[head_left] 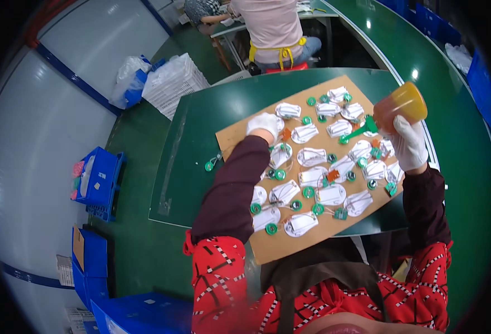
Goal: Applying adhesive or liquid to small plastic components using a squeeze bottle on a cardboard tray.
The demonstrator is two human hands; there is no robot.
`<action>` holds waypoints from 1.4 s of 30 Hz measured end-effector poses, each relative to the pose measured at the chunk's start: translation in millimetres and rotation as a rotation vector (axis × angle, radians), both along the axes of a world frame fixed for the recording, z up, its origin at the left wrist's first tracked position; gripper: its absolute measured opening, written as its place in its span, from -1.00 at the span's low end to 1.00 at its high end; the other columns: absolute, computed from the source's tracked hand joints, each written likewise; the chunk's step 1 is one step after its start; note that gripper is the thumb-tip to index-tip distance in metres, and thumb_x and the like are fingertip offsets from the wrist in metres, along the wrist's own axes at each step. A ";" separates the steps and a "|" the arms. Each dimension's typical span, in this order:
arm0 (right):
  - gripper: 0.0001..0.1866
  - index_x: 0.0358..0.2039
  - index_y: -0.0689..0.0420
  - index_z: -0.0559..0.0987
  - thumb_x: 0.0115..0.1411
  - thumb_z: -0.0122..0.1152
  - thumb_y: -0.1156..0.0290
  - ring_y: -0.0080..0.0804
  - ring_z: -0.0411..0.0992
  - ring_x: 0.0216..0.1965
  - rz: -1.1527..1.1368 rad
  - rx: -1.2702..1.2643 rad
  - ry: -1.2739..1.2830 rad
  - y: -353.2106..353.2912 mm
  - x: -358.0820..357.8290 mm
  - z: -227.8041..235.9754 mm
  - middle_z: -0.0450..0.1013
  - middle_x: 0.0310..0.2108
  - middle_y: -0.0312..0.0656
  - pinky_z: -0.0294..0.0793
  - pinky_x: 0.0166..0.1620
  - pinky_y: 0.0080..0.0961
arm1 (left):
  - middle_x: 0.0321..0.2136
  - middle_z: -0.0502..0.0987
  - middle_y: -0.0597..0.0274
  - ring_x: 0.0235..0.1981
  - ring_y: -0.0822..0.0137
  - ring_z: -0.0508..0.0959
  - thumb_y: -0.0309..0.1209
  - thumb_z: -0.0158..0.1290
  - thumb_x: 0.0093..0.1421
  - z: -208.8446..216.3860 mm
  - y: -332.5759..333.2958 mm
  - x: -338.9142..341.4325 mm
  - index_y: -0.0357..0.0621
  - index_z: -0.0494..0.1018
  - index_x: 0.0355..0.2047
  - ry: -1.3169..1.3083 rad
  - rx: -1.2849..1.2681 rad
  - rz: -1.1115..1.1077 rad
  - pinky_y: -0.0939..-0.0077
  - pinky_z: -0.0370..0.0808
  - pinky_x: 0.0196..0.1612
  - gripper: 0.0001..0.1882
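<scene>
Right hand: gloved in white, its fingers closed around the amber bottle near the neck end.
Amber bottle: in the right hand, over the right side of the cardboard — tilted, its broad base up and to the right, standing out beyond the fingers.
Green nozzle: runs from the bottle down to the left, away from the fingers, its tip over the white pieces; whether it touches one I cannot tell.
Left hand: gloved in white, at the upper left part of the cardboard, its fingers just beside a white piece with an orange tab close by; I cannot tell whether they grasp anything.
White pieces: rounded, spread in loose rows across the cardboard, between and below the two hands, many with thin wires.
Green discs: small and round, lying among the white pieces; one more disc lies off the cardboard, to its left.
Cardboard: a brown sheet, set at a slant on the green surface.
Beyond the surface: a seated person in a pink top with yellow apron ties — back turned.
</scene>
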State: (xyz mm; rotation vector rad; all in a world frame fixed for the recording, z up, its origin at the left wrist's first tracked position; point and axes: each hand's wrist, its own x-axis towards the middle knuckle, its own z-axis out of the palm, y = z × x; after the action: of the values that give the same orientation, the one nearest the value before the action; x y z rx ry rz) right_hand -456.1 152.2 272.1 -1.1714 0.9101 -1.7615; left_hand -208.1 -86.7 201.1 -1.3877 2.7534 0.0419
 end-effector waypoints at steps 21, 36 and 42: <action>-0.55 0.06 0.23 0.32 0.18 0.16 0.38 -0.39 0.42 -0.05 -0.027 0.064 -0.032 -15.1 18.0 -1.4 0.40 -0.07 -0.16 0.42 0.02 -0.38 | -0.27 0.56 -0.12 -0.19 0.02 0.57 0.01 0.12 0.06 -20.6 -21.2 4.0 -0.19 0.57 -0.33 0.157 0.013 0.074 0.21 0.49 -0.12 -0.54; -0.51 0.03 0.20 0.38 0.16 0.23 0.24 -0.39 0.45 -0.09 -0.014 0.202 0.232 -83.6 28.0 -16.2 0.43 -0.10 -0.17 0.44 -0.02 -0.44 | -0.20 0.53 0.07 -0.17 0.08 0.55 -0.29 0.05 0.10 -13.7 -18.2 16.7 -0.05 0.54 -0.30 0.053 -0.037 -0.067 0.26 0.47 -0.08 -0.81; -0.53 -0.06 0.15 0.47 0.08 0.35 0.21 -0.53 0.49 -0.26 -0.060 0.267 0.377 -127.0 25.3 -35.7 0.49 -0.24 -0.26 0.48 -0.23 -0.62 | -0.31 0.57 0.03 -0.25 0.11 0.57 -0.23 0.08 0.06 -13.0 -25.9 19.3 -0.10 0.55 -0.33 0.183 0.078 0.078 0.34 0.48 -0.13 -0.75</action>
State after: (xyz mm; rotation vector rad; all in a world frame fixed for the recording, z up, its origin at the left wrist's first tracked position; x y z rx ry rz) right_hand -430.9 25.2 236.4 -1.3291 1.3686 -1.4304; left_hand -188.8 -112.6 188.1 -1.5415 2.8040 0.2913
